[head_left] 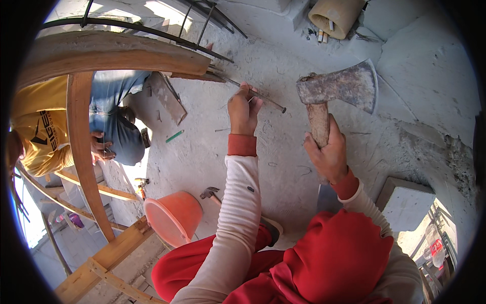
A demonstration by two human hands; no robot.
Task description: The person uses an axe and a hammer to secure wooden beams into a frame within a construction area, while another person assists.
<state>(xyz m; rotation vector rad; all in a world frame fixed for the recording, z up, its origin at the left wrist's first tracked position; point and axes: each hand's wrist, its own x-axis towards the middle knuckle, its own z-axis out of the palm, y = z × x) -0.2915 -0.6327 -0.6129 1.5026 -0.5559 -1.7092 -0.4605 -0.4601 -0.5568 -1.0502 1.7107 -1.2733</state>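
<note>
My left hand (243,111) holds a thin metal rod (271,101), like a long nail, with a round head at its right end and its other end beside a wooden beam's edge. My right hand (326,154) grips the wooden handle of an axe (341,86). Its worn, rust-marked head is raised to the right of the rod, blade facing right, apart from it. Below my hands a claw hammer (208,192) lies beside an orange bucket (172,213). A small green stick (174,136) lies on the concrete floor (283,192).
A co-worker (38,131) in yellow and jeans (119,131) crouches behind wooden framing (81,126). A beam (116,53) and black rebar (197,35) cross the upper left. A tan cylinder (336,15) sits at the back, a pale block (405,205) at lower right.
</note>
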